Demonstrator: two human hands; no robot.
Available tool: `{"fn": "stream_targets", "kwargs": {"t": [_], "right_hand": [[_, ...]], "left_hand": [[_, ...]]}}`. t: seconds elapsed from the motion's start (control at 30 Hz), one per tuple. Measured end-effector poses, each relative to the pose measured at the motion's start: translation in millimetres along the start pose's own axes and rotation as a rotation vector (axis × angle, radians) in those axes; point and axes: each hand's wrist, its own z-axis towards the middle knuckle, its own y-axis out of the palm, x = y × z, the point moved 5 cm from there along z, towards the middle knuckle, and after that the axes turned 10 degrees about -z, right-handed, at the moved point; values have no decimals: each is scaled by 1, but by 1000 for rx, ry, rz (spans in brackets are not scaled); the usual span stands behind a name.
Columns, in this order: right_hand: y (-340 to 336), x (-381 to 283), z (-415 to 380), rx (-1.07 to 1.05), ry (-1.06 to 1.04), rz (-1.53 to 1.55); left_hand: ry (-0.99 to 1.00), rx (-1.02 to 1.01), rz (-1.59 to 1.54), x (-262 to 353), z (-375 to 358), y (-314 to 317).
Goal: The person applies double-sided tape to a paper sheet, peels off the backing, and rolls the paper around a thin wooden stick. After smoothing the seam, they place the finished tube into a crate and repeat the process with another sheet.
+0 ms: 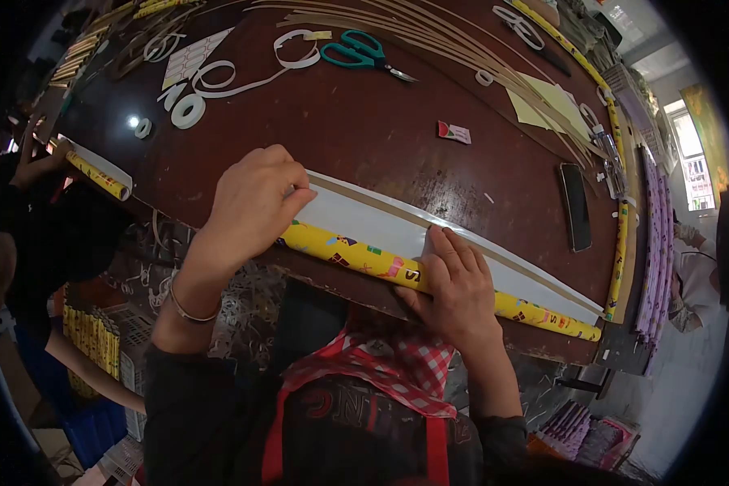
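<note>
A yellow patterned roll of wrapping paper (pixel 344 245) lies along the table's near edge, partly unrolled with its white inner side (pixel 364 212) facing up. A narrow brown strip (pixel 510 263) runs along the far edge of that white sheet. My left hand (pixel 259 198) is closed in a pinch at the sheet's left end; what is between its fingertips is hidden. My right hand (pixel 458 283) grips the roll from above, thumb on the near side, fingertips pressed by the brown strip.
Teal-handled scissors (pixel 356 53), white tape rolls (pixel 188 111), a small packet (pixel 454 132) and a phone (pixel 575 206) lie on the dark table (pixel 364 121). Long brown strips (pixel 454 57) cross the back. Another person's hand (pixel 44 162) is at a yellow roll (pixel 97 174) on the left.
</note>
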Motion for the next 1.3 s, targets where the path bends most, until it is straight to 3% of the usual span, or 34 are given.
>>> {"fn": "stream_targets", "kwargs": {"t": [0.37, 0.53, 0.6, 0.67, 0.7, 0.73, 0.8, 0.93, 1.0, 1.3], "right_hand": [[1, 0, 0, -2, -3, 0], [1, 0, 0, 19, -2, 10], [0, 0, -1, 15, -11, 4], [0, 0, -1, 20, -9, 10], [0, 0, -1, 26, -12, 11], [0, 0, 0, 28, -11, 13], [0, 0, 0, 29, -10, 9], [0, 0, 0, 25, -6, 8], [0, 0, 0, 35, -8, 8], [1, 0, -2, 39, 0, 5]], "left_hand": [[130, 26, 23, 55, 17, 61], [179, 21, -81, 57, 14, 46], [216, 264, -269, 43, 8, 19], [79, 415, -307, 14, 1, 1], [-66, 420, -327, 4, -3, -6], [-66, 419, -325, -6, -8, -10], [-316, 281, -506, -39, -14, -4], [-389, 179, -538, -46, -15, -6], [-399, 86, -360, -51, -12, -6], [-175, 143, 75, -18, -6, -3]]}}
